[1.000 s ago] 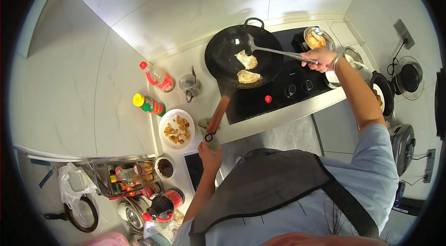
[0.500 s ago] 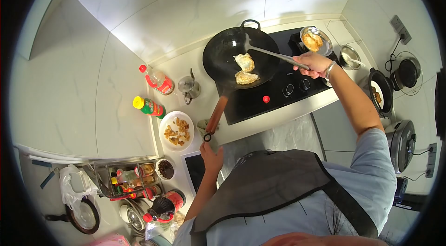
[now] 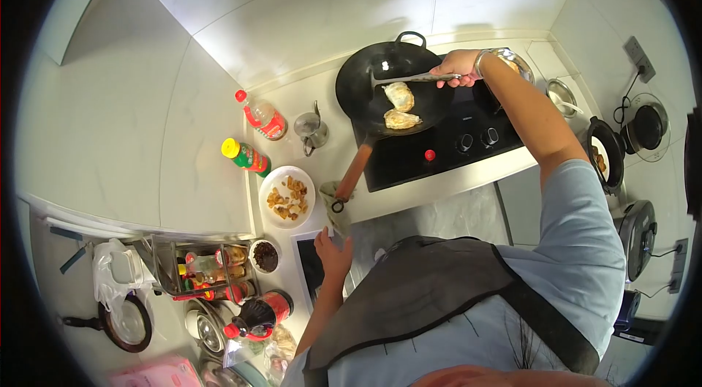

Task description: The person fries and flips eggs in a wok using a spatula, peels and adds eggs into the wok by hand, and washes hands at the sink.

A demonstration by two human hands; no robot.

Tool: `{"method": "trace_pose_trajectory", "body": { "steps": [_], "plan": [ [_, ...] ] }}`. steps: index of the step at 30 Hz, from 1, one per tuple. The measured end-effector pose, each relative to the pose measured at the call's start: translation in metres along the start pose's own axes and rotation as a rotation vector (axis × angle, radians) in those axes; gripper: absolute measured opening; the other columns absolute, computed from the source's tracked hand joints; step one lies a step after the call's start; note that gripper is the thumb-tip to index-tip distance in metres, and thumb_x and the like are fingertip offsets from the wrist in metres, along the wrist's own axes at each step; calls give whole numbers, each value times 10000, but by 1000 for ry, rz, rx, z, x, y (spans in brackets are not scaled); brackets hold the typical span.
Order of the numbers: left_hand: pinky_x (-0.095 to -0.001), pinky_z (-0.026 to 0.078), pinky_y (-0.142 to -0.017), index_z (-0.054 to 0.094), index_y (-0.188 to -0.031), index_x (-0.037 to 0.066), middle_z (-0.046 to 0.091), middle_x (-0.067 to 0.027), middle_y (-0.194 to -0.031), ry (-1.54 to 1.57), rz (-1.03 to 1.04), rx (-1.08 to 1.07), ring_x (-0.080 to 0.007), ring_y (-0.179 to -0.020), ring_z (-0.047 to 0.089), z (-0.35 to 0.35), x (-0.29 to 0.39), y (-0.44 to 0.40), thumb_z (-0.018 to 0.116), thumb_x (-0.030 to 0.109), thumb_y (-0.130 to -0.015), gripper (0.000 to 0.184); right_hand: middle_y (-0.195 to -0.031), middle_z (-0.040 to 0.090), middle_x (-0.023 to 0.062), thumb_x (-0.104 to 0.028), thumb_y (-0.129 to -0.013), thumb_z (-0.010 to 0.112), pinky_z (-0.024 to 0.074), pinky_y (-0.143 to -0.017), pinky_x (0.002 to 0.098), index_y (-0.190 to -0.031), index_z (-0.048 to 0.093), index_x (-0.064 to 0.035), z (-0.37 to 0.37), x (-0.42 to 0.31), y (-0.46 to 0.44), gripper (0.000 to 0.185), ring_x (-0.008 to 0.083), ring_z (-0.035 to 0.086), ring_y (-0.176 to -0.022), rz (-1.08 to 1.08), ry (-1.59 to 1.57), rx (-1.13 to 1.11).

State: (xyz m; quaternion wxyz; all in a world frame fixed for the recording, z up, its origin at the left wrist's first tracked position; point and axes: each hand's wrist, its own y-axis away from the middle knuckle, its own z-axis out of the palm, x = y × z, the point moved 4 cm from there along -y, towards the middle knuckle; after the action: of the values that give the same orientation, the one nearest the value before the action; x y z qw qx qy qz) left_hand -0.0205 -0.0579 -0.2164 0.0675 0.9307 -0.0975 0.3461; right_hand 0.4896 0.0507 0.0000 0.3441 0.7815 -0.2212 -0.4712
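Seemingly frying eggs (image 3: 399, 96) in far wok (image 3: 357, 83), our right hand (image 3: 458, 69) grips spatula (image 3: 417, 78); left hand (image 3: 334, 255) loose, fingers parted; flipping would need spatula beneath.

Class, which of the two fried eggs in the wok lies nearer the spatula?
The upper egg in the picture, just below the spatula; the other egg lies nearer the brown handle.

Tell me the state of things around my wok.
Right hand: gripping spatula
Left hand: off the wok handle
Spatula: blade over wok
Wok: on stove
Fried eggs: partly browned
Stove: on or off unclear
Yellow-capped bottle: closed
Red-capped clear bottle: closed
White plate: partly filled
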Motion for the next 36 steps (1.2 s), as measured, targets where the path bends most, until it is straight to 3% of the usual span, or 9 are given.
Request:
{"method": "trace_pose_trajectory", "body": {
  "steps": [5,8,12,13,17,36],
  "plan": [
    [-497,278,-1067,338,-1359,-43,331,-311,-1349,-28,-15,-4,-443,-1270,329,-2,-16,8,710,263,-783,750,-491,434,-23,-415,-940,539,255,-348,256,-894,630,-9,-18,2,-3,419,60,317,-349,-19,222,296],
    [-498,277,-1067,334,-1359,-40,336,-310,-1343,-21,7,-4,-443,-1269,328,-2,-16,9,711,252,-781,749,-494,454,-28,-414,-929,550,271,-358,263,-817,635,-57,-25,6,15,383,69,326,-357,4,133,340],
    [-497,275,-1067,334,-1356,-40,337,-310,-1341,-6,48,-6,-443,-1269,327,3,-12,2,707,243,-781,742,-484,425,-35,-425,-944,532,244,-340,246,-865,619,-42,-23,25,33,401,56,319,-345,-30,-58,258],
    [-496,275,-1068,334,-1356,-41,337,-310,-1341,-4,55,-5,-443,-1270,326,4,-10,0,705,241,-782,739,-489,417,-19,-409,-962,510,236,-322,241,-906,616,2,-18,28,35,428,60,313,-332,-63,-101,247],
    [-497,271,-1070,331,-1355,-48,329,-315,-1350,22,53,-62,-448,-1274,320,6,-3,-8,699,242,-788,735,-493,420,-37,-411,-968,506,226,-338,225,-882,616,-36,3,41,38,400,48,296,-338,-50,-277,151],
    [-501,282,-1062,345,-1340,-48,338,-323,-1338,15,89,-79,-462,-1258,334,9,7,-12,702,243,-783,723,-498,431,-26,-413,-970,497,260,-320,235,-930,609,-13,32,100,42,417,63,321,-321,-151,-339,236]
  ]
}}
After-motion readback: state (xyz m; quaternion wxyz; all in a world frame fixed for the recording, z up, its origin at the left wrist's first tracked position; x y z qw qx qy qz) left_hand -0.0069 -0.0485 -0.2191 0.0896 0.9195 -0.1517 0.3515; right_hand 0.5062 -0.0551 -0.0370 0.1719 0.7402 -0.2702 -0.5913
